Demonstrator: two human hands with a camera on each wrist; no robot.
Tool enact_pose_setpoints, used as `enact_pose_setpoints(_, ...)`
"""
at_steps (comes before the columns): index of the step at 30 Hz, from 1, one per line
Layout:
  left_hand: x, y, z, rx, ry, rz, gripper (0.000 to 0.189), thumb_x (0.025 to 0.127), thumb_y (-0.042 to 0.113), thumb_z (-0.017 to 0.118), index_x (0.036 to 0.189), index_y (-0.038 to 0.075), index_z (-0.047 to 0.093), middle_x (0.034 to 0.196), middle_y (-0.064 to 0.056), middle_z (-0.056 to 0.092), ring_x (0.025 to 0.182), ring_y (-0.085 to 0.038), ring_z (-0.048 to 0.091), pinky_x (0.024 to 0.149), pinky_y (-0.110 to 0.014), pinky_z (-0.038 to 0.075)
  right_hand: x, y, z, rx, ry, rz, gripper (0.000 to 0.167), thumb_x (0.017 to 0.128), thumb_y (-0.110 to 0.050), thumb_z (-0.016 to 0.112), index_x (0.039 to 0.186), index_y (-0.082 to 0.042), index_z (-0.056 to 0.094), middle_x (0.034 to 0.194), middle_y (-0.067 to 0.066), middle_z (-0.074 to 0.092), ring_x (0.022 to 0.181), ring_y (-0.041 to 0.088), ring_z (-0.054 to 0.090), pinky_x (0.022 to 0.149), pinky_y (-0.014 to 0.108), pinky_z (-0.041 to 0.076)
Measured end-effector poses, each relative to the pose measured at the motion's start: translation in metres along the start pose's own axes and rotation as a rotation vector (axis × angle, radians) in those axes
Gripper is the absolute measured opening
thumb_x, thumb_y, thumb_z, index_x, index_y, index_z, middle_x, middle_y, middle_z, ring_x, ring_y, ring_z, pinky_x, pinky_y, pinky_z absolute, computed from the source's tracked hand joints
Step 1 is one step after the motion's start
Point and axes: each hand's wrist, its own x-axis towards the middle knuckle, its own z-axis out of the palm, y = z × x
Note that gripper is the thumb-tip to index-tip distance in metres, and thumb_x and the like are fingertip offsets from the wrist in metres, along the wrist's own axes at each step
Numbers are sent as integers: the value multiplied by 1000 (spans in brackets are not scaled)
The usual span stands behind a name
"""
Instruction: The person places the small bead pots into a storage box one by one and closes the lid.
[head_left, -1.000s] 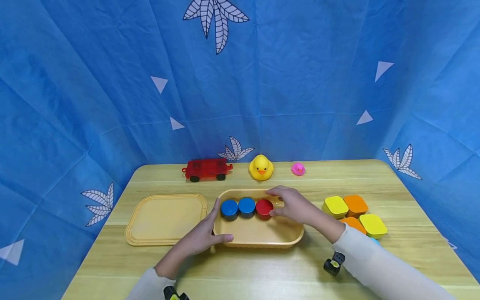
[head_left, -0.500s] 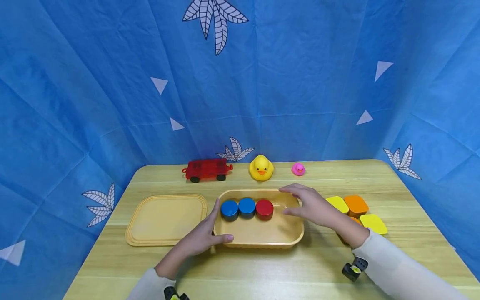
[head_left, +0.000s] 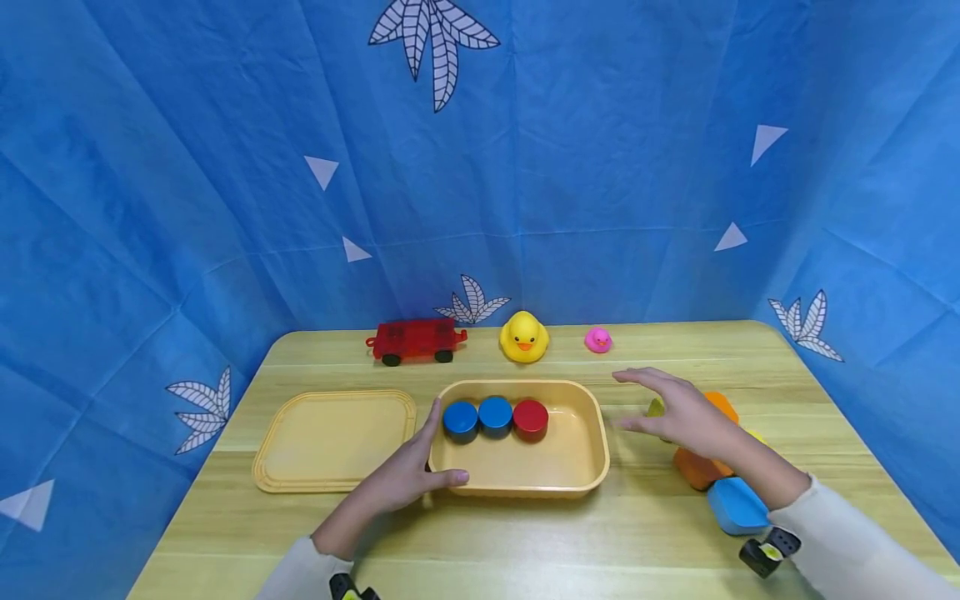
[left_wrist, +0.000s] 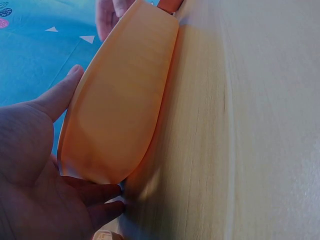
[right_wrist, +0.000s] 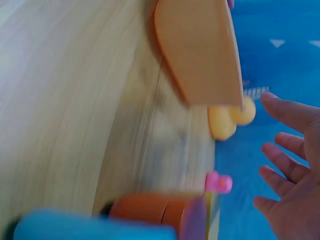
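In the head view my left hand (head_left: 405,471) holds the left end of a tan plastic box (head_left: 510,473), thumb over the near rim and fingers along the end wall. The left wrist view shows the thumb against the box's rim (left_wrist: 80,85). Inside the box two round blue pieces (head_left: 461,417) and one round red piece (head_left: 531,417) stand in a row. My right hand (head_left: 682,417) is empty, fingers spread, right of the box. It hovers by a group of rounded-square pieces, partly hiding a yellow one (head_left: 656,408), an orange one (head_left: 696,469) and a light blue one (head_left: 737,505).
A flat tan lid (head_left: 333,437) lies left of the box. Along the back of the wooden table (head_left: 525,550) stand a red toy wagon (head_left: 415,340), a yellow rubber duck (head_left: 524,337) and a small pink duck (head_left: 598,340). A blue patterned cloth (head_left: 600,167) hangs behind.
My right hand has left the red piece in the box and moved right, out over the rim to the coloured pieces. The left hand keeps its place at the box.
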Motion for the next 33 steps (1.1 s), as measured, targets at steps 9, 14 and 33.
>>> enact_pose_setpoints(9,0,0,0,0,2,1,118,91,41,80,166,18,-7,172,-16,9,156,-42,17,123,-59,21,-19,28,-21,-10,-39,98,74,91,-31,81,152,-4,48,156,28,42,141,54,38,107,71,39)
enact_pose_setpoints(14,0,1,0,0,6,-4,118,90,41,80,166,18,-7,172,-17,10,156,-42,17,123,-60,22,-26,40,-27,-36,-54,129,82,89,-38,81,153,-1,46,155,32,40,133,55,48,105,67,45)
enact_pose_setpoints(33,-1,0,0,6,4,-1,117,91,43,79,166,19,-7,172,-16,9,156,-42,17,123,-60,23,-27,63,-17,-54,-74,168,87,87,-46,82,150,3,47,154,40,35,139,63,31,109,83,14)
